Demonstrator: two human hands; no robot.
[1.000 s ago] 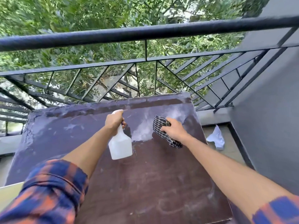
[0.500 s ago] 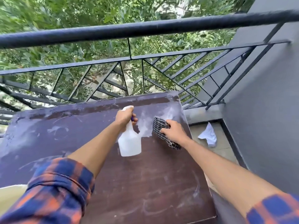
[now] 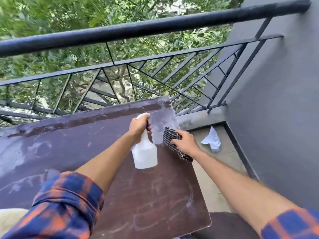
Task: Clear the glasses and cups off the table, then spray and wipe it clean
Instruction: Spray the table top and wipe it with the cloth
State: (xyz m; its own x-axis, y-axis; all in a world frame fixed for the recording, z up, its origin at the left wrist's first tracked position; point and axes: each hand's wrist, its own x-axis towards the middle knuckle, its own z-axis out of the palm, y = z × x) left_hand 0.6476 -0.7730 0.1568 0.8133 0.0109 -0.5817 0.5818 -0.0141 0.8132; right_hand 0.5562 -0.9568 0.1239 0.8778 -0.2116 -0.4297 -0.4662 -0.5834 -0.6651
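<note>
Spraying and wiping apparently under way. Left hand (image 3: pixel 139 125) curled round neck of spray bottle (image 3: pixel 145 156), over tabletop (image 3: pixel 69 135) near far right corner. Right hand (image 3: pixel 185 143) gripping checked cloth (image 3: pixel 170 137), pressed on tabletop just beside. Next probably needs firm strokes leftward across whitish film.

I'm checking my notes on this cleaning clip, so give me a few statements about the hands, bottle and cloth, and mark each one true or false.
1. The left hand grips the bottle. True.
2. The bottle is green. False: it is white.
3. The right hand holds a sponge. False: it holds a checked cloth against the table.
4. A white scrap lies on the floor beside the table. True.
</note>
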